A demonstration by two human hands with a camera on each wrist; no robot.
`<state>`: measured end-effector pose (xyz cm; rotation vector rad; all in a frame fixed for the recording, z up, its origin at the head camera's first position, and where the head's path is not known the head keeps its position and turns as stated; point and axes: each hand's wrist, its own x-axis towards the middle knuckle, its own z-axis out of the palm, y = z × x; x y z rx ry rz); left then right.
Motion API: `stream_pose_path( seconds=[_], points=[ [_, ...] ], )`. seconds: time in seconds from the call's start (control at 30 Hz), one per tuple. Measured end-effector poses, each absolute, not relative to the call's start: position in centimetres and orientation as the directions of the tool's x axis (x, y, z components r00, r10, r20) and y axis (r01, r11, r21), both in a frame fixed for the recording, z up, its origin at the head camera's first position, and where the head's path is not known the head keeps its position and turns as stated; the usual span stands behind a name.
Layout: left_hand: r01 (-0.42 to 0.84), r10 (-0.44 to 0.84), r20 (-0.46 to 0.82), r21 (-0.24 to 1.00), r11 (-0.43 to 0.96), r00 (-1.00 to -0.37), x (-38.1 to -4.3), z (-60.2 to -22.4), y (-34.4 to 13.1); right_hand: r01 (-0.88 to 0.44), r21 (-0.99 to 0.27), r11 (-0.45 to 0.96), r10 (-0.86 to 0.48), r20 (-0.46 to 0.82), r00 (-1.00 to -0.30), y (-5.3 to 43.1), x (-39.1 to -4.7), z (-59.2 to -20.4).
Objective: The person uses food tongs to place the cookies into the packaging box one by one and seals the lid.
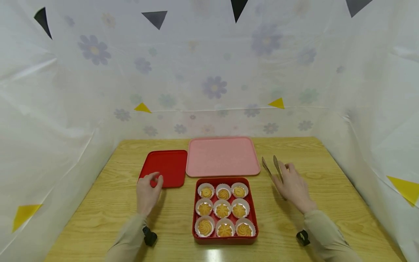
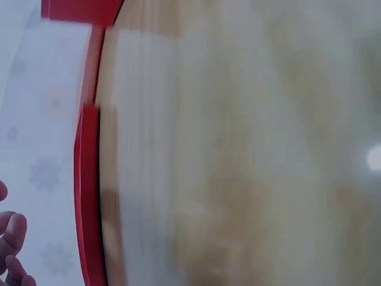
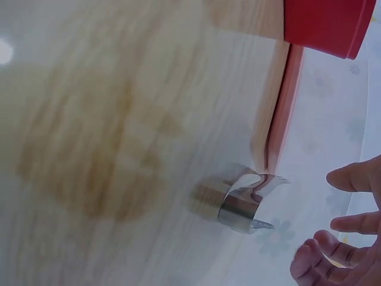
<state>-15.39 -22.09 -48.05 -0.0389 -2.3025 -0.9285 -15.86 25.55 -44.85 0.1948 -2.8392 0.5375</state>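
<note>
My left hand (image 1: 148, 193) hovers over the near edge of a red square tray (image 1: 168, 165). Its fingers are loosely bent, with nothing between them. At the right, my other hand (image 1: 294, 188) is above a pair of metal tongs (image 1: 265, 166). The right wrist view shows the tongs (image 3: 239, 208) lying on the table, apart from the spread fingers (image 3: 351, 177). Between the hands stands a red box (image 1: 226, 240) holding several swirled and star-shaped cookies (image 1: 222, 210), each in a white paper cup. The hand partly hides the tongs in the head view.
A pink rectangular tray (image 1: 222, 156) lies behind the box, close beside the red tray. The wooden table (image 1: 183, 225) is enclosed by white flowered sheeting (image 1: 196, 65) at the back and sides. Yellow and black triangles mark the sheeting.
</note>
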Motion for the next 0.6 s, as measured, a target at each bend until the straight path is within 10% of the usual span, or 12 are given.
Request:
stream_pose_path(
  seconds=[0.6],
  points=[
    [-0.141,-0.270,0.219,0.469,0.872,-0.938,-20.3,-46.7,-29.6,-0.272,-0.363,0.891,-0.173,0.282,-0.944,23.9,-15.3,-45.6]
  ],
)
